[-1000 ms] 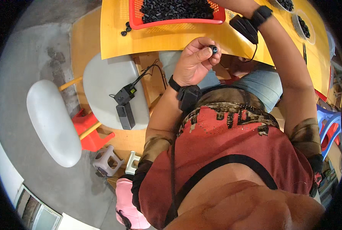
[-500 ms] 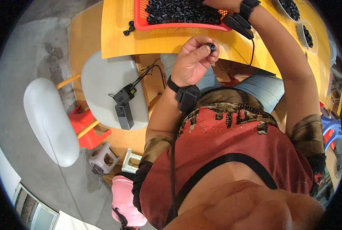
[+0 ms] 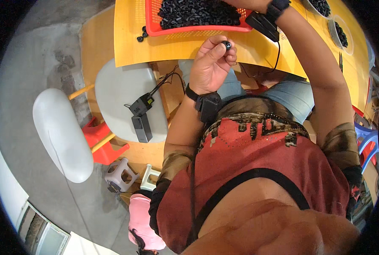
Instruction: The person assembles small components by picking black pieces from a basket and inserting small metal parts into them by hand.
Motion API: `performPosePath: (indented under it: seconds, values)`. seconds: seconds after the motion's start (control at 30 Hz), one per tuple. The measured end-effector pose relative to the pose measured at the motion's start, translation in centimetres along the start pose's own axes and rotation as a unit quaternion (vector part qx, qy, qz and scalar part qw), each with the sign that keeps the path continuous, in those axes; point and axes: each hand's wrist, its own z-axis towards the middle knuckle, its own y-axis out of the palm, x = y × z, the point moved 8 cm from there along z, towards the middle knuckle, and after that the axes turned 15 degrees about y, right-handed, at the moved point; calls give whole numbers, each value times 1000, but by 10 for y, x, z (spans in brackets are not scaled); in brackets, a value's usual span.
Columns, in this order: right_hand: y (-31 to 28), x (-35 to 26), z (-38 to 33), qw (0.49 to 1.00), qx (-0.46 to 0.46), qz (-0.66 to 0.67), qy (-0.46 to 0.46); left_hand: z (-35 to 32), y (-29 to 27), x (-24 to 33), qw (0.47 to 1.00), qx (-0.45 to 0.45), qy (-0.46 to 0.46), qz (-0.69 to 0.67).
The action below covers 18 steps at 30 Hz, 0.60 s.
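The step in hand looks like close handling of small black parts, one held at the left while the right arm stretches toward the rest. The left hand [image 3: 215, 55] is mostly curled, thumb and forefinger pinched on one small black part [image 3: 227, 45], held up just in front of the near edge of the yellow table [image 3: 132, 49]. The right hand [image 3: 245, 3] is cut off by the upper edge of the view, by the far right side of the red basket [image 3: 198, 29]; its fingers are out of sight, so I cannot tell how far open it is or whether it has hold of anything. A heap of black pieces [image 3: 196, 15] fills the basket, and a few loose pieces [image 3: 140, 38] lie beside its left side. At the right, a clear tub [image 3: 350, 49] holds more of them. With parts this small, the next move seems to call for a steady left pinch and a light fingertip grip from the right. As for writing, the red shirt [image 3: 257, 157] bears a dark, letter-like print, and no label is readable on the black devices [image 3: 142, 127] at the left. The held part shows a pale glint, too small to identify.
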Motion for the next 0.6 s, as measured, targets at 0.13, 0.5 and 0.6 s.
performPosePath:
  seconds: [0.13, 0.5, 0.6]
  values:
    - [-40, -16, -47, 981, 84, 169, -52, -1, -2, 2, 1000, 3, 1, 2]
    - [34, 42, -159, 745, -71, 658, 81, 9, 10, -45, 998, 10, -54, 21]
    - [46, 48, -173, 729, -26, 678, 93, 14, 9, -64, 997, 6, -79, 17]
